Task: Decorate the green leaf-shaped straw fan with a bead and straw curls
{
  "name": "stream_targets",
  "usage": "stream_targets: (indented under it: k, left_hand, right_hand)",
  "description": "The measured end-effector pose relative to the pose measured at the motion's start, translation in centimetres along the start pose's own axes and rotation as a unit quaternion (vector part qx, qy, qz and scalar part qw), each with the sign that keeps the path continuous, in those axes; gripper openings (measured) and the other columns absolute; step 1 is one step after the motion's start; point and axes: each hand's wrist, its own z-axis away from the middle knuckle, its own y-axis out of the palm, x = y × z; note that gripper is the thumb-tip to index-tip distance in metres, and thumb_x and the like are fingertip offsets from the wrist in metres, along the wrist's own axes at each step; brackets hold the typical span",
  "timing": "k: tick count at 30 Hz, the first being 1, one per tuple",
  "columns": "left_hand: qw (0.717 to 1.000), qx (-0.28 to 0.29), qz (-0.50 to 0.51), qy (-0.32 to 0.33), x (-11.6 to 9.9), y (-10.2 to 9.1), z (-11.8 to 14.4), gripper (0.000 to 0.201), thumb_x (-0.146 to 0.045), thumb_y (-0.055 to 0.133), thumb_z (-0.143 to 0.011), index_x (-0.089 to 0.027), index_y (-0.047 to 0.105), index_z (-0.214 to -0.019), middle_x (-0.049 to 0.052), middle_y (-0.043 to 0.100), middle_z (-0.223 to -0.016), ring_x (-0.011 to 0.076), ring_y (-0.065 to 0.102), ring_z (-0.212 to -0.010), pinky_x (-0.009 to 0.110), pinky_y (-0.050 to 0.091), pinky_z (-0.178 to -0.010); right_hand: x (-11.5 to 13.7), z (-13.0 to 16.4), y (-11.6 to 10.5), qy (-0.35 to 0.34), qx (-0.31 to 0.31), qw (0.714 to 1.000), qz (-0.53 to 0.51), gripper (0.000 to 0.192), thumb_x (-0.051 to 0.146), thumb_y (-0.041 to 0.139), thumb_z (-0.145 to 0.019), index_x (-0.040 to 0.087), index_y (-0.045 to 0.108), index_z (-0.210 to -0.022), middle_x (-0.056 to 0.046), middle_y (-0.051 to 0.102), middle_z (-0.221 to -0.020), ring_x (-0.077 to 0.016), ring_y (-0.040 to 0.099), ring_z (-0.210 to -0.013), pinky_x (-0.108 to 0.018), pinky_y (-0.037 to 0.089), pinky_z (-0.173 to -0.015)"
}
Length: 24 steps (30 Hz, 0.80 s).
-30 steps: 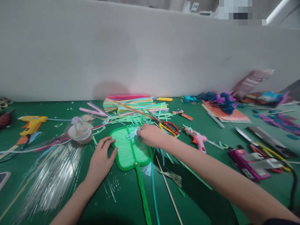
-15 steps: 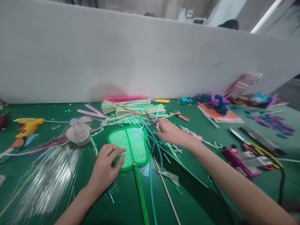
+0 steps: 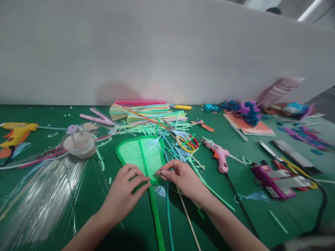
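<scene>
A green hand fan (image 3: 131, 150) with a pale green panel, thicker green rim and wrapped green handle (image 3: 156, 219) lies on the table. My left hand (image 3: 125, 190) is at the base of the panel, its thumb and index finger closed around the spot where a small bead sits above the handle. Over the panel's lower right edge is my right hand (image 3: 181, 177), thumb and fingertips pinched together. Whatever is in that pinch is too small to make out. A light blue tassel (image 3: 154, 143) rests on the fan's upper part, and scissors with yellow and red handles (image 3: 188, 146) lie beyond it.
Behind the fan are bundled coloured pipe cleaners (image 3: 146, 113). A pink glue gun (image 3: 221, 157) lies right, a yellow one (image 3: 17, 134) far left. A plastic cup (image 3: 81, 144) stands near clear strips (image 3: 52, 195). A purple device (image 3: 272, 183) is at right; a white partition (image 3: 157, 52) stands behind.
My right hand has come back from the scissors area to the fan's lower right edge. My left hand has moved slightly right and down to the bead. The view has shifted.
</scene>
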Motion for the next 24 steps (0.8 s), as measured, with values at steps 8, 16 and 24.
stream_targets:
  k: [8,16,24]
  left_hand:
    - [0.941,-0.234,0.086,-0.228,-0.5,-2.1,-0.3,0.012,-0.036,0.065,-0.086,-0.026,0.072,-0.088,-0.001,0.067,-0.095,0.0152,0.062,-0.090,0.027,0.048,-0.082]
    - [0.900,-0.270,0.116,-0.323,-0.3,-2.9,-0.4,0.023,-0.045,0.067,-0.081,-0.025,0.073,-0.090,-0.001,0.071,-0.087,0.0156,0.065,-0.082,0.026,0.053,-0.080]
    - [0.900,-0.254,0.113,-0.335,-0.3,-2.8,-0.3,0.021,-0.044,0.068,-0.081,-0.026,0.073,-0.089,-0.001,0.071,-0.090,0.0157,0.065,-0.083,0.026,0.053,-0.079]
  right_hand:
    - [-0.9,0.0,1.3,-0.289,-0.027,0.914,0.283,0.013,0.031,0.068,-0.087,0.019,0.072,-0.082,-0.005,0.065,-0.084,-0.0171,0.063,-0.080,-0.030,0.050,-0.074]
    - [-2.3,0.0,2.5,-0.367,-0.003,0.869,0.330,0.011,0.015,0.063,-0.090,0.017,0.062,-0.101,-0.006,0.067,-0.091,-0.0182,0.060,-0.089,-0.031,0.050,-0.080]
    - [-2.4,0.2,2.1,-0.319,0.002,0.900,0.297,0.027,0.014,0.067,-0.086,0.020,0.059,-0.111,-0.004,0.069,-0.095,-0.0171,0.060,-0.095,-0.030,0.050,-0.083]
